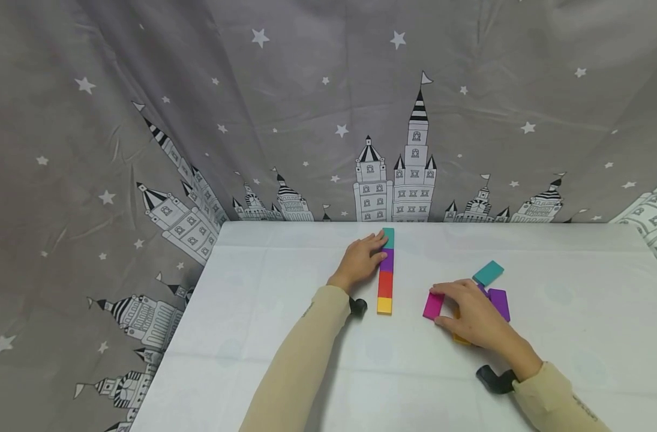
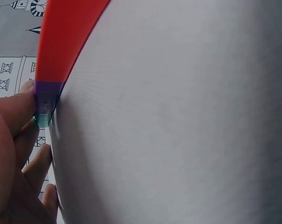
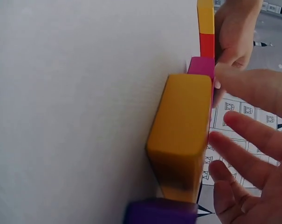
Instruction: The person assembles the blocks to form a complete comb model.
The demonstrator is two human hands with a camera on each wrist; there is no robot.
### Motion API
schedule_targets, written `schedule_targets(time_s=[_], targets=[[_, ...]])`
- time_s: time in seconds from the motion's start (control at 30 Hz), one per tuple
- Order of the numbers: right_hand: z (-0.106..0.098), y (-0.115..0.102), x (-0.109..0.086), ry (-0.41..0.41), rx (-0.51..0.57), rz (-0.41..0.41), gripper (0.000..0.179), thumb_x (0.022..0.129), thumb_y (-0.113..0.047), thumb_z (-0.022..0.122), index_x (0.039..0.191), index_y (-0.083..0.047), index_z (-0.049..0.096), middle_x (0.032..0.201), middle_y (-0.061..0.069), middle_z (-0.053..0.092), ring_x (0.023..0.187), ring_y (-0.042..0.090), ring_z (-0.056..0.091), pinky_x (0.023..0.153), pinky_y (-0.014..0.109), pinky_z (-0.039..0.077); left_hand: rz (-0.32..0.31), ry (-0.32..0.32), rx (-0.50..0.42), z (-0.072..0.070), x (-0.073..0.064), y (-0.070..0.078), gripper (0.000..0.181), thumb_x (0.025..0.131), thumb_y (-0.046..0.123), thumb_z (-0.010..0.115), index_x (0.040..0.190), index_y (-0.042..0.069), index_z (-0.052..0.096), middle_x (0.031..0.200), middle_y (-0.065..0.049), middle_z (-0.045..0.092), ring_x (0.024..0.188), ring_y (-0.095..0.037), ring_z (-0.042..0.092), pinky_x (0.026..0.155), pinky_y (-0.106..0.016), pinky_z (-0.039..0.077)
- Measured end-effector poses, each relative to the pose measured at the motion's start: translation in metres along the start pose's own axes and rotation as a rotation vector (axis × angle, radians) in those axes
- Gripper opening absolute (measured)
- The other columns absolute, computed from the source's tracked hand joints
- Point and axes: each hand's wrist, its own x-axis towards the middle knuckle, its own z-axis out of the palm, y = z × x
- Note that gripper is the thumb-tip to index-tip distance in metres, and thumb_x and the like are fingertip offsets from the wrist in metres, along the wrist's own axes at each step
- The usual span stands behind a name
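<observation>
A magenta rectangular block is pinched by the right hand; the teal-to-yellow block row at ten o'clock could be skewed if pushed by the loose-fingered left hand.

Grey curtain hung behind the white table and down along its left side, scattered with white stars of different sizes. Across the lower part, black-and-white castles with striped roofs, small windows and little flags. Faint creases in the table's surface. In both wrist views, bits of castle print off to one side.
</observation>
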Motion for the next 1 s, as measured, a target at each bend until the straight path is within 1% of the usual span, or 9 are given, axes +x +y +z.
schedule_targets(time_s=[0.1, 0.27, 0.4, 0.63, 0.8, 1.0], targets=[[-0.0017, -0.0006, -0.0008, 0.010, -0.017, 0.006, 0.056, 0.079, -0.022, 0.086, 0.128, -0.004, 0.066, 0.128, 0.015, 0.066, 0.121, 0.037, 0.049, 0.097, 0.058, 0.048, -0.004, -0.002, -0.001, 0.0002, -0.0003, -0.0006, 0.050, 0.103, 0.029, 0.057, 0.151, 0.018, 0.047, 0.159, 0.007, 0.036, 0.149, -0.016, 0.031, 0.123, -0.040, 0.019], [-0.0025, -0.0034, -0.0006, 0.027, -0.081, 0.017, 0.062, 0.077, -0.032, 0.087, 0.127, -0.002, 0.066, 0.122, 0.018, 0.066, 0.120, 0.041, 0.050, 0.097, 0.061, 0.045, -0.003, 0.001, -0.003, 0.0002, -0.0005, -0.0013, 0.050, 0.103, 0.028, 0.058, 0.150, 0.017, 0.047, 0.159, 0.007, 0.036, 0.149, -0.016, 0.031, 0.123, -0.041, 0.020], [-0.0011, -0.0043, 0.0006, 0.026, -0.114, 0.020, 0.064, 0.076, -0.036, 0.088, 0.124, 0.000, 0.067, 0.120, 0.020, 0.067, 0.117, 0.042, 0.050, 0.097, 0.061, 0.044, 0.000, 0.001, -0.007, -0.0005, -0.0008, -0.0003, 0.050, 0.103, 0.028, 0.058, 0.150, 0.017, 0.047, 0.159, 0.007, 0.037, 0.149, -0.017, 0.031, 0.123, -0.041, 0.020], [0.0016, -0.0040, 0.0023, 0.027, -0.138, 0.032, 0.062, 0.074, -0.034, 0.089, 0.121, 0.002, 0.069, 0.117, 0.021, 0.067, 0.115, 0.043, 0.051, 0.096, 0.061, 0.044, 0.007, -0.002, -0.001, -0.0013, -0.0011, 0.0004, 0.049, 0.103, 0.028, 0.057, 0.150, 0.016, 0.047, 0.159, 0.006, 0.037, 0.149, -0.017, 0.031, 0.123, -0.041, 0.020], [0.0021, -0.0042, 0.0032, 0.020, -0.119, 0.041, 0.060, 0.075, -0.031, 0.088, 0.120, 0.002, 0.069, 0.117, 0.022, 0.067, 0.114, 0.042, 0.051, 0.095, 0.061, 0.045, 0.021, -0.002, 0.010, -0.0007, -0.0003, -0.0008, 0.049, 0.104, 0.028, 0.056, 0.150, 0.016, 0.047, 0.159, 0.005, 0.037, 0.148, -0.019, 0.032, 0.123, -0.042, 0.021], [0.0020, -0.0064, 0.0030, 0.020, -0.101, 0.061, 0.057, 0.076, -0.029, 0.088, 0.120, 0.002, 0.069, 0.117, 0.020, 0.067, 0.115, 0.040, 0.051, 0.095, 0.059, 0.049, 0.009, -0.008, 0.005, 0.0004, -0.0002, -0.0013, 0.050, 0.104, 0.029, 0.056, 0.151, 0.017, 0.047, 0.159, 0.006, 0.035, 0.149, -0.017, 0.031, 0.123, -0.042, 0.019]])
